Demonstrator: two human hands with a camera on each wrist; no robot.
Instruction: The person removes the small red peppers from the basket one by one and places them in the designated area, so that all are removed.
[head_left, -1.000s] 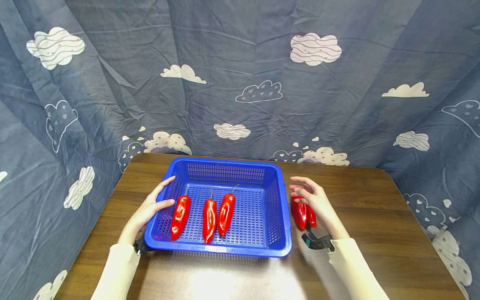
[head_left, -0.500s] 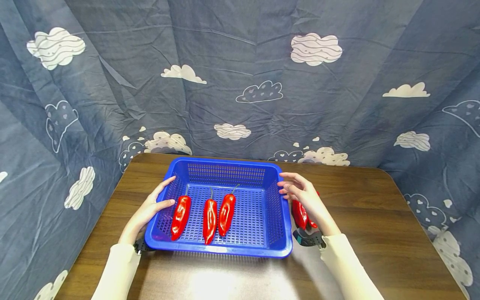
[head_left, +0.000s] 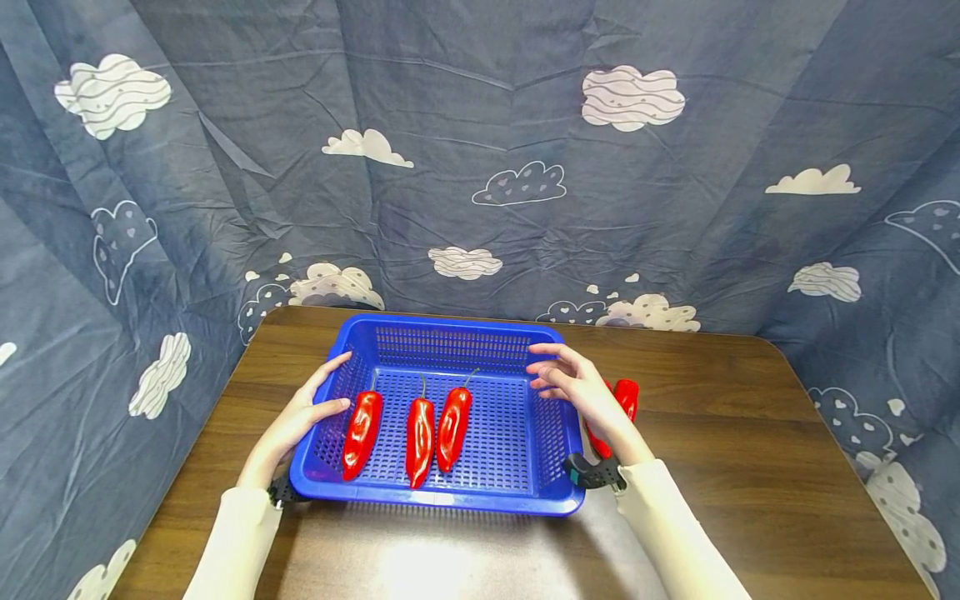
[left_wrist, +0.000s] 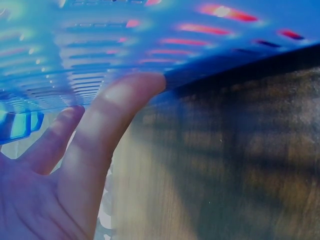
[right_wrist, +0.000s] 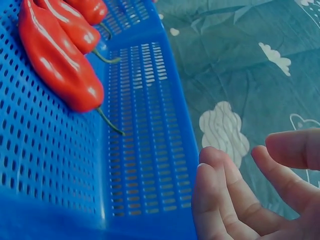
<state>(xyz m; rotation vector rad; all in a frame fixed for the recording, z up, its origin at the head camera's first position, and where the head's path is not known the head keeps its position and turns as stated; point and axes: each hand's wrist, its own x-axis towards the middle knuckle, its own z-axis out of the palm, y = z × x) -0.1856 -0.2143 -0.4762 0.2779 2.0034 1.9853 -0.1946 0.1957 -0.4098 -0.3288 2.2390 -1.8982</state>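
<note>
A blue plastic basket [head_left: 495,504] with perforated walls stands on the table. Three glossy red peppers lie inside it: one pepper [head_left: 362,435] at the left, another pepper [head_left: 420,442] near the middle, and a third pepper [head_left: 453,427] beside that. At the basket's left side my left hand [head_left: 296,417] rests with thumb and fingers extended; its thumb lies along the blue wall in the left wrist view. My right hand [head_left: 581,387] reaches over the right rim, fingers loosely bent and apart, holding nothing. Outside the basket, more red peppers [head_left: 626,396] are partly hidden by the right forearm.
A brown wooden table [head_left: 720,433] carries everything. Behind and around it hangs a dark blue curtain [head_left: 465,100] with white cloud prints, close to the table's back edge.
My right hand has moved left, from over the peppers outside the basket to above its right rim. The left hand and the three peppers in the basket have stayed where they were.
</note>
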